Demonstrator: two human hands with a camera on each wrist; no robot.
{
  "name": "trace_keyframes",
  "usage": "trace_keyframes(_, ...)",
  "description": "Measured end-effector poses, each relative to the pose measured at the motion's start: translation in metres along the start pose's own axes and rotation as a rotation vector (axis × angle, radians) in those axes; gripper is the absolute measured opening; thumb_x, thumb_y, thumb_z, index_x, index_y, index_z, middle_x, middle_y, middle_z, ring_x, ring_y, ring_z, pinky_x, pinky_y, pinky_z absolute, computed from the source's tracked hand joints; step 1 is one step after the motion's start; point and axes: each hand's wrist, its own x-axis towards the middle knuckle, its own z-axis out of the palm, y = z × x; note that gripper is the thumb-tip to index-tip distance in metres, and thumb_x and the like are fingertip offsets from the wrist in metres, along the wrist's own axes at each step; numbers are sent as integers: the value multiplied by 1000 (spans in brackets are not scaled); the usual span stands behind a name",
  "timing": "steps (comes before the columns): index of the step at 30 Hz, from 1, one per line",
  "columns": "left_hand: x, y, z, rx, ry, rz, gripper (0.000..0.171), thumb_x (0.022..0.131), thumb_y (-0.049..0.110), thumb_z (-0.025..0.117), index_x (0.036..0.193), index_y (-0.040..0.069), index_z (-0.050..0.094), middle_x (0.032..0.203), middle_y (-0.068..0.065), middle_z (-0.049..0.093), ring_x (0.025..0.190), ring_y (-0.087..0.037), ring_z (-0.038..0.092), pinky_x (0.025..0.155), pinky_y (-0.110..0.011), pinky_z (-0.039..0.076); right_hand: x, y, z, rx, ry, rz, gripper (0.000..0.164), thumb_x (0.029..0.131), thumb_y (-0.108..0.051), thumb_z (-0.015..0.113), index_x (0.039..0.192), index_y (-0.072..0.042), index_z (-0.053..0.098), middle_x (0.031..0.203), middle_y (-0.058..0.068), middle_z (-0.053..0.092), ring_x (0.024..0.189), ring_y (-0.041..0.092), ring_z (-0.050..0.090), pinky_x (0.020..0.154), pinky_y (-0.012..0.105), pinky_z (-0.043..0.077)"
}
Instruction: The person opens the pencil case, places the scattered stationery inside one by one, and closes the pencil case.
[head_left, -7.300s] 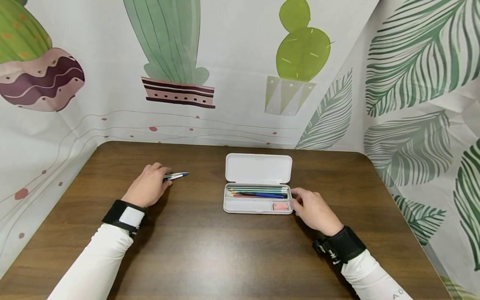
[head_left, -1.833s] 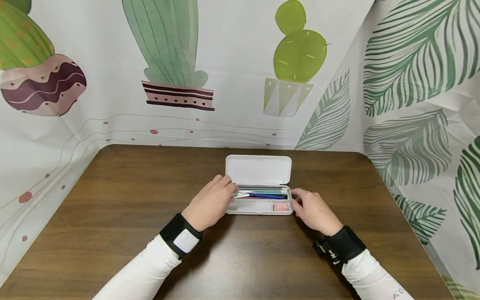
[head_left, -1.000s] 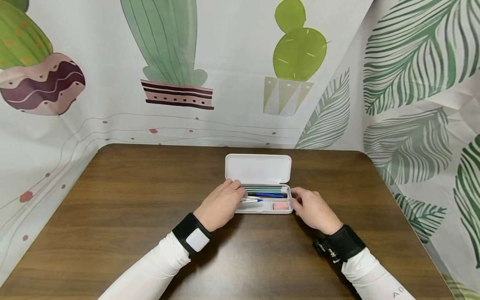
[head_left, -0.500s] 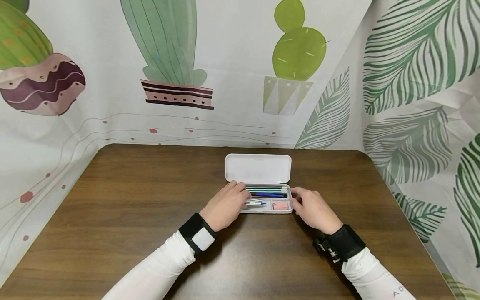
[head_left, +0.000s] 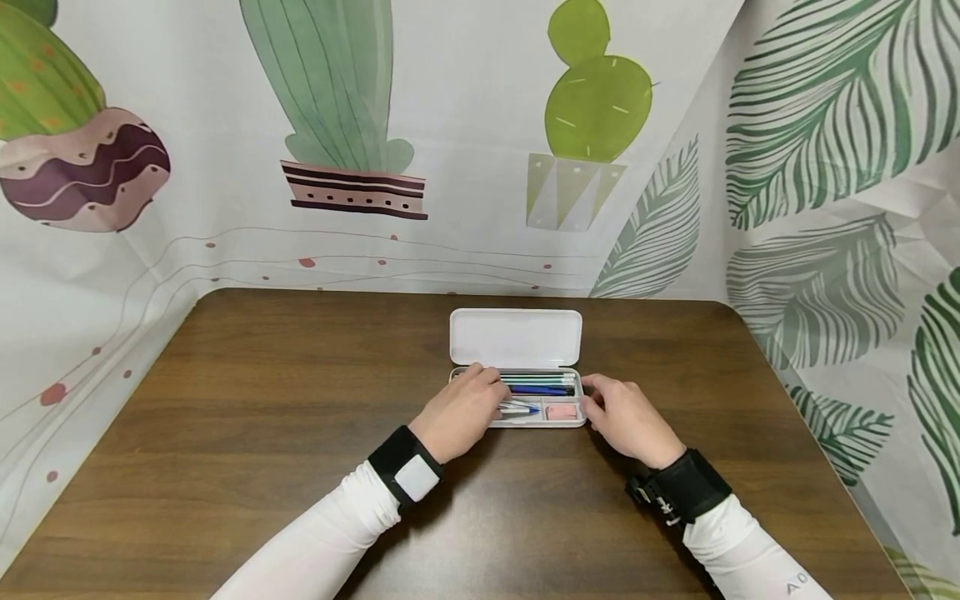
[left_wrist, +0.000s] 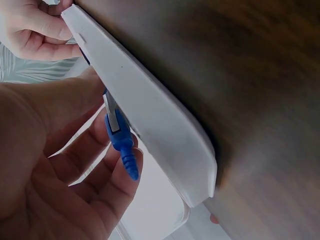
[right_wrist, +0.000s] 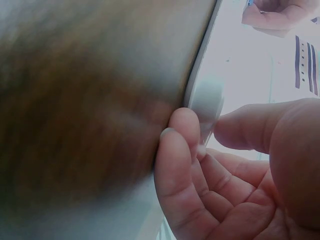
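A white pencil case lies open on the table with its lid tipped back. My left hand reaches over its left part and holds pens low in the front compartment, blue tips pointing right. In the left wrist view a pen's blue end with a silver clip shows between the fingers, beside the case wall; how many pens there are is hard to tell. At the case's right end my right hand grips the edge, thumb on the rim side and fingers along the outer wall.
Several pencils and a blue pen fill the back compartment. A pink eraser sits in the small front-right compartment. Around the case is the brown wooden table, with a printed cloth hanging behind it.
My left hand took the pens from the table's left side to the case, first over the back compartment, then into the front one, sliding slightly right. The right hand stays put.
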Motion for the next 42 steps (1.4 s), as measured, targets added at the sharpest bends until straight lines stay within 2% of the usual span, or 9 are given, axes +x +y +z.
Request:
trace_keyframes(11,0,2,-2,-46,-25,-37,10,92,9,83,101,11,79,96,-4,65,94,-24,61,84,-36,55,0,0,0,-3,6,-4,34,105,-11,63,133,7,65,92,5,73,72,10,61,69,35,55)
trace_keyframes(20,-1,1,0,-34,-14,-28,7,95,5,77,97,10,79,92,-4,61,91,-24,59,83,-35,54,0,0,0,3,3,-5,34,105,-11,63,134,7,65,89,3,71,70,9,60,67,34,54)
trace_keyframes(28,-2,0,2,-32,-8,-26,12,97,1,71,96,10,79,90,-3,59,89,-24,57,82,-34,54,-1,0,0,5,-7,3,35,105,-12,63,135,7,64,91,5,72,70,10,60,67,34,53)
trace_keyframes(35,-5,-6,2,-50,30,-8,10,97,3,74,101,10,79,93,-3,62,89,-25,58,85,-36,54,-1,-1,-1,8,-12,0,35,105,-12,63,135,7,64,91,4,72,71,10,61,67,34,53)
trace_keyframes(42,-10,-11,-3,-57,41,-18,11,93,6,81,104,8,79,96,-4,65,90,-24,59,85,-34,54,0,-1,-1,6,-6,1,34,105,-12,64,134,6,65,91,4,71,71,11,60,68,34,53)
